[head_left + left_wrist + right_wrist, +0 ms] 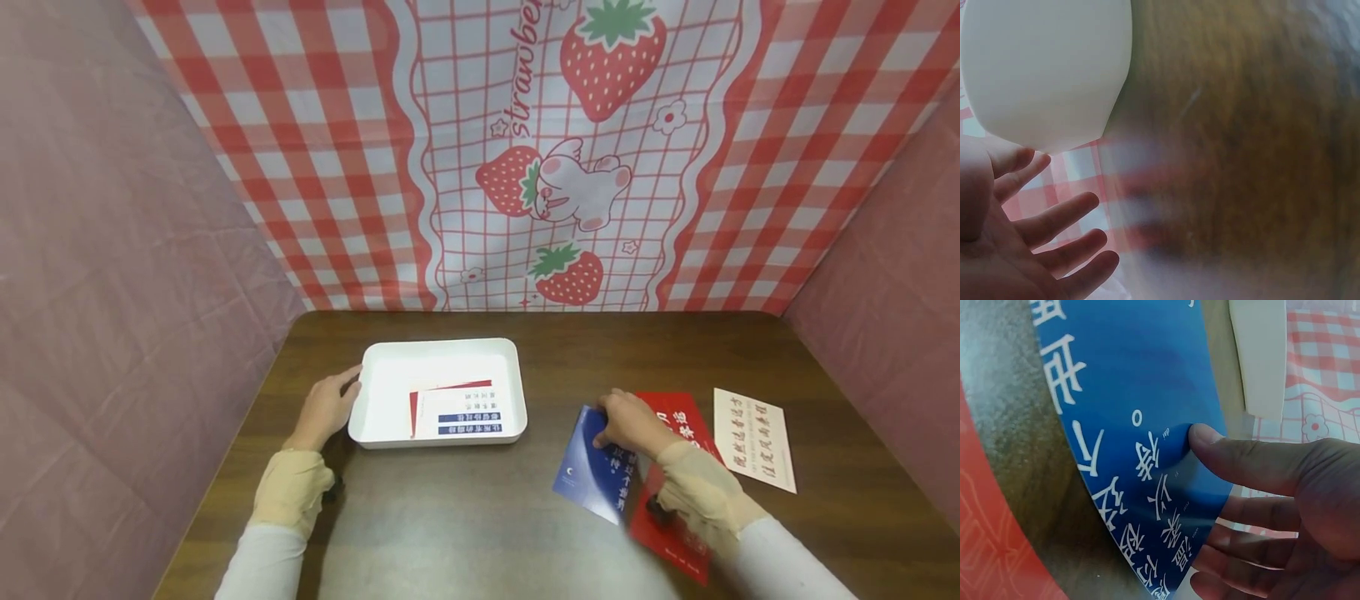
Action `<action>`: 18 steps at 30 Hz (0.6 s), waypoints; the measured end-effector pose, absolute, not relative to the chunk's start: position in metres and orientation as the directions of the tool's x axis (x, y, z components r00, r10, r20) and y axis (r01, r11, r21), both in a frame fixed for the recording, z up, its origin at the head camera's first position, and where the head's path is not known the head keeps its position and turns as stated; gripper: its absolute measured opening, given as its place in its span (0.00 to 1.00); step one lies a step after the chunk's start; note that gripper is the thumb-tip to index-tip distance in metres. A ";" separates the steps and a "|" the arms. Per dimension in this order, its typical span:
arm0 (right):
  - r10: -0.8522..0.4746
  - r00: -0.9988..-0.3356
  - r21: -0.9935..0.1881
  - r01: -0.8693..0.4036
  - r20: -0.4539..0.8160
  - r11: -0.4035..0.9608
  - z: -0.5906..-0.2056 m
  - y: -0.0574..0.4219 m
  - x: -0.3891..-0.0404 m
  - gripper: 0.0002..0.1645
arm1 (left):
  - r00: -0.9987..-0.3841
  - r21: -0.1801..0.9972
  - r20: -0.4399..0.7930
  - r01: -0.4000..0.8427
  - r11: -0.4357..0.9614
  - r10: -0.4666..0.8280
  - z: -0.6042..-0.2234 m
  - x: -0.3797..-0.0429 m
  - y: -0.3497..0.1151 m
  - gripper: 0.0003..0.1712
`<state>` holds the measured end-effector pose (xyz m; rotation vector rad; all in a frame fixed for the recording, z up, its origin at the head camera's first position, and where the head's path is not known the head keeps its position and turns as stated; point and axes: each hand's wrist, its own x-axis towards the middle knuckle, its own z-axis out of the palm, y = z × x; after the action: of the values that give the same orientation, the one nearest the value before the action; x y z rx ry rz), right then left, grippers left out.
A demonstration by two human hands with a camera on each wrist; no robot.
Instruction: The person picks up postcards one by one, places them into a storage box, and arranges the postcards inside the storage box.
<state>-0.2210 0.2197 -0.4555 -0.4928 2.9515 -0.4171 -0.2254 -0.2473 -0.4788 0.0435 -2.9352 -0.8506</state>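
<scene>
A blue card [588,467] with white characters is pinched in my right hand [633,423]. In the right wrist view the thumb lies on the face of the blue card [1141,381] and the other fingers are behind it; the card bows a little. A red card [678,533] lies partly beneath that hand and forearm. My left hand [328,408] is at the left end of a white tray [360,417]. Its fingers [1063,219] are spread, and the thumb and index finger are by the tray's rim. Inside the tray, a white card [457,412] with blue bands overlaps a red one.
A cream card [753,437] with dark characters lies to the right of the red card. The brown wooden table [450,517] ends at a checked strawberry cloth [345,167] behind. Pink cloth [127,292] hangs at both sides.
</scene>
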 end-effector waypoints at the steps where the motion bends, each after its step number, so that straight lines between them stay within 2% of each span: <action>1: -0.332 -0.940 -0.299 -0.295 -0.080 0.907 -0.455 0.220 -0.221 0.25 | -0.996 0.534 0.071 -0.006 0.845 -0.051 -0.479 -0.225 -0.247 0.25; 6: -0.337 -0.936 -0.367 -0.280 -0.101 0.887 -0.455 0.223 -0.225 0.20 | -0.997 0.536 0.050 -0.023 0.844 -0.059 -0.479 -0.225 -0.247 0.25; 12: -0.380 -0.923 -0.427 -0.320 -0.060 0.846 -0.455 0.228 -0.230 0.10 | -0.997 0.540 0.045 -0.028 0.841 -0.062 -0.478 -0.224 -0.248 0.25; 18: -0.415 -0.908 -0.462 -0.346 -0.054 0.816 -0.454 0.232 -0.233 0.08 | -0.997 0.543 0.056 -0.018 0.840 -0.058 -0.477 -0.225 -0.247 0.25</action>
<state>-0.2334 0.2321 -0.4536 -0.6007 2.8477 -0.6815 -0.2251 -0.2471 -0.4772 0.0615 -2.9453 -0.8681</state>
